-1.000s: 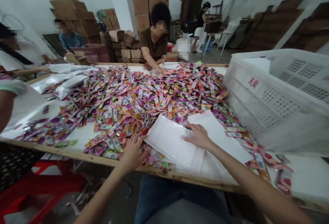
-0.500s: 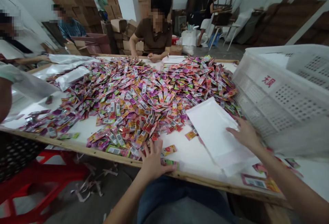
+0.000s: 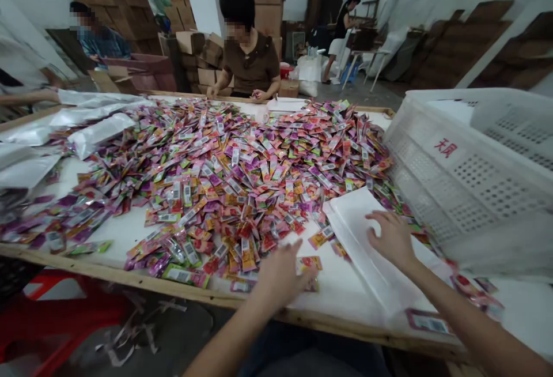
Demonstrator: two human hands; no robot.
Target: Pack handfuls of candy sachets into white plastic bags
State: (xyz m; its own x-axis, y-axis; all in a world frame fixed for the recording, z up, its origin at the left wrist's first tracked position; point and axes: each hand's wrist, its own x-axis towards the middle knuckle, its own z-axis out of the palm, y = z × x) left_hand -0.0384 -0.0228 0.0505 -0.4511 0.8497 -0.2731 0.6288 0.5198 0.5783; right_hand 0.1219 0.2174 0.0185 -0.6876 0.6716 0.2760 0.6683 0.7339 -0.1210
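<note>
I have the left hand point(image 3: 280, 276) over the near edge of the table, palm down, thumb and fingers spread apart; its grip is released and I see nothing held in it. Just beneath its thumb side lies a small loose pink-and-orange foil packet point(image 3: 311, 263), and whether the skin touches it I cannot tell. The right hand point(image 3: 393, 238) is over the flat, white, rectangular plastic bags point(image 3: 352, 215), its thumb and forefinger curved with a clear gap between them. That grip is slack too, though I cannot make out whether the fingertips rest on the plastic.

The bags lie overlapping, slanted on the table, right of the left hand and just in front of the large white perforated plastic crate point(image 3: 466, 192) with red characters on its wall. Left of the bags and beyond them, a broad heap of small, shiny, multicoloured foil packets point(image 3: 224, 175) in pink, purple, orange and green spreads across the white tabletop with a raw wooden rim point(image 3: 173, 287). Another packet with a pink border and a pale label point(image 3: 427, 322) lies near the rim, close under my right forearm.

At the far left of the heap I see plump silvery-white bags point(image 3: 101, 132) lying side by side. Across the table a co-worker in a brown shirt point(image 3: 250, 66) has both hands at the far edge. A red plastic stool point(image 3: 73, 319) stands on the floor at lower left.
</note>
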